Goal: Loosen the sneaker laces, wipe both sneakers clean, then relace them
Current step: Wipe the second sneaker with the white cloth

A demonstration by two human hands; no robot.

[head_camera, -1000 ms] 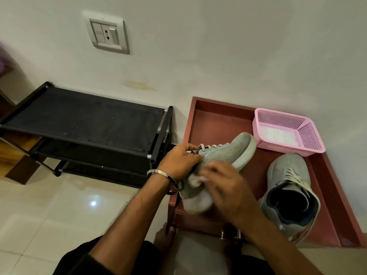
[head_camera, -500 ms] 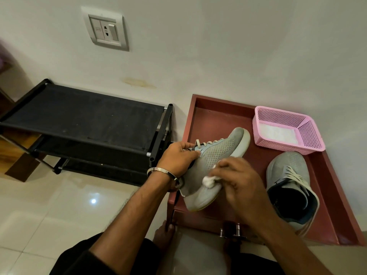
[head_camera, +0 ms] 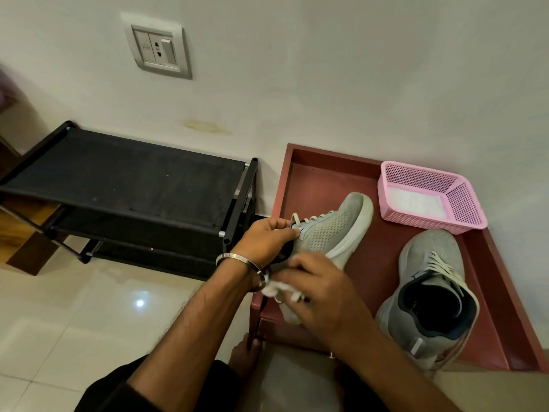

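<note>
Right hand (head_camera: 323, 295) with white wipe (head_camera: 274, 288) has moved from mid-side of held sneaker (head_camera: 326, 233), where it was 0.5 s ago, toward 7 o'clock, to the heel end by the left wrist. Wipe now more bunched, showing at fingertips. Sneaker toe tipped slightly higher, toward 1 o'clock. Left hand (head_camera: 267, 239) grip unchanged.

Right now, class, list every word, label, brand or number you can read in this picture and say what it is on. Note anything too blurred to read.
Silver metal bangle on the left wrist: engraved letters, perhaps "SA" at the start, the rest too blurred to read.
Grey wall switch and socket plate: a small mark on the left switch, too small to read.
Grey knit sneaker lying in the red wooden tray: faint print inside the heel, unreadable.
No other text shows.
</note>
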